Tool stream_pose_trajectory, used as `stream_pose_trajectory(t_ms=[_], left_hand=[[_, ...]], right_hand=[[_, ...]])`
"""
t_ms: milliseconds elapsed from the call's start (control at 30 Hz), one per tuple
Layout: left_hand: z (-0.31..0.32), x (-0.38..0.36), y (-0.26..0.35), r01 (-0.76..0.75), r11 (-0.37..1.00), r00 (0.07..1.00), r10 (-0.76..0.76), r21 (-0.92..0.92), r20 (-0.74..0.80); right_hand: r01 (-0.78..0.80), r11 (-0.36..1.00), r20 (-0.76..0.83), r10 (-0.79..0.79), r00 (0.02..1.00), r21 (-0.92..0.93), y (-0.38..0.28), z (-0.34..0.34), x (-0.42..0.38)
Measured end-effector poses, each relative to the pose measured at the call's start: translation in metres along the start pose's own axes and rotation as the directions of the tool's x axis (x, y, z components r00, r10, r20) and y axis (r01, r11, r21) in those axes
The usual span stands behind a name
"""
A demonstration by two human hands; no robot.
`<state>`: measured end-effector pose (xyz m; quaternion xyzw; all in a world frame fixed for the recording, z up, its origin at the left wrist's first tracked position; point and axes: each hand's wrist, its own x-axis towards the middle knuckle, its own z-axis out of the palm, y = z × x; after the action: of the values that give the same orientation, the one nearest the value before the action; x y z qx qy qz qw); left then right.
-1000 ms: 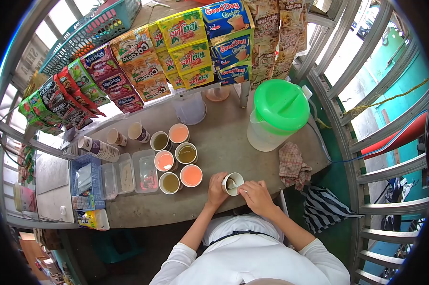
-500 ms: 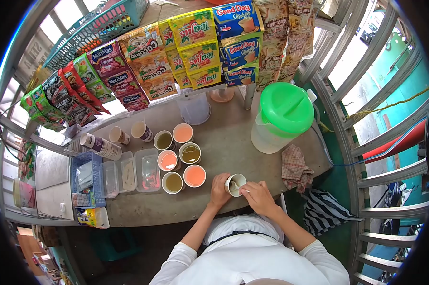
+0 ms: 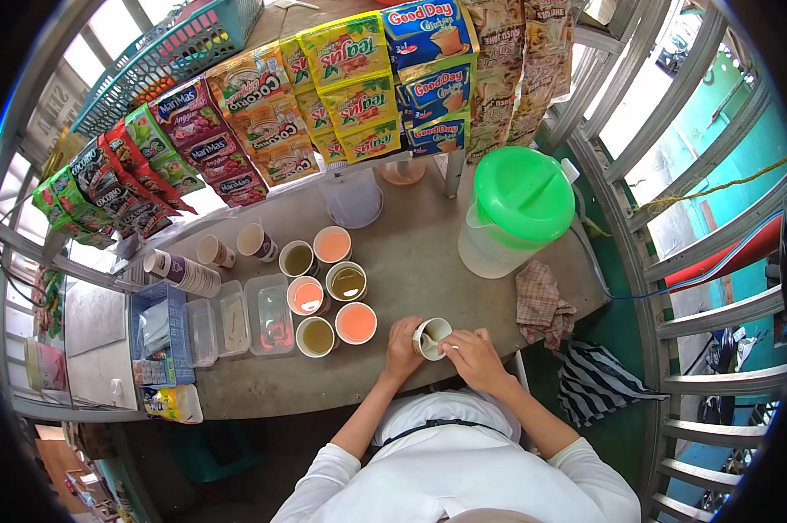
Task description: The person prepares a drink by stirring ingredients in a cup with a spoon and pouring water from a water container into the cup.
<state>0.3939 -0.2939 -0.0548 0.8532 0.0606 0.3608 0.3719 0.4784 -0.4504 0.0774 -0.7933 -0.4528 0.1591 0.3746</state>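
Note:
My left hand [image 3: 403, 350] is wrapped round a paper cup [image 3: 420, 341] near the table's front edge, its mouth tipped a little toward my right hand. Pinched in my right hand [image 3: 473, 360] is a thin white spoon [image 3: 451, 347], its lower end down inside the cup. A pale liquid seems to lie in the cup, though its level is hard to make out. To the left stand several filled paper cups, some with a pink drink [image 3: 356, 323], others with a greenish-brown drink [image 3: 316, 336].
A clear pitcher with a green lid [image 3: 524, 196] stands at the back right, beside a checked cloth [image 3: 543, 301]. Clear plastic tubs [image 3: 269, 315], a blue basket [image 3: 162, 331] and stacked paper cups [image 3: 184, 272] are at left. Drink sachets [image 3: 350, 83] hang along the back.
Both hands stay at the cup with almost no movement. The whole view has shifted very slightly.

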Motion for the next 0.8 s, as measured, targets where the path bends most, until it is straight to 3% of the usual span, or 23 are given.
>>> stream_pose_trajectory(t_ms=[233, 333, 433, 533, 800], left_hand=[[-0.0012, -0.0009, 0.0002, 0.017, 1.0, 1.0, -0.016, -0.009, 0.011], [-0.0001, -0.001, -0.0003, 0.012, 1.0, 1.0, -0.012, -0.012, 0.01], [-0.0006, -0.0011, -0.0003, 0.008, 1.0, 1.0, -0.008, -0.006, 0.01], [-0.0009, -0.0006, -0.0004, 0.011, 1.0, 1.0, -0.011, -0.007, 0.02], [0.0, -0.0015, -0.001, 0.012, 1.0, 1.0, -0.012, 0.0, 0.019]], right_hand=[[-0.031, 0.999, 0.006, 0.031, 1.0, 0.026, -0.0019, -0.0027, 0.0004], [-0.016, 0.997, 0.021, 0.017, 1.0, -0.071, -0.0031, -0.0033, 0.0012], [-0.03, 0.999, 0.028, 0.03, 0.999, 0.014, -0.0023, -0.004, 0.0021], [-0.015, 0.999, -0.027, 0.014, 1.0, -0.039, -0.0002, -0.0019, 0.0021], [-0.031, 0.999, 0.018, 0.032, 0.999, -0.035, 0.0018, -0.0019, 0.0037]])
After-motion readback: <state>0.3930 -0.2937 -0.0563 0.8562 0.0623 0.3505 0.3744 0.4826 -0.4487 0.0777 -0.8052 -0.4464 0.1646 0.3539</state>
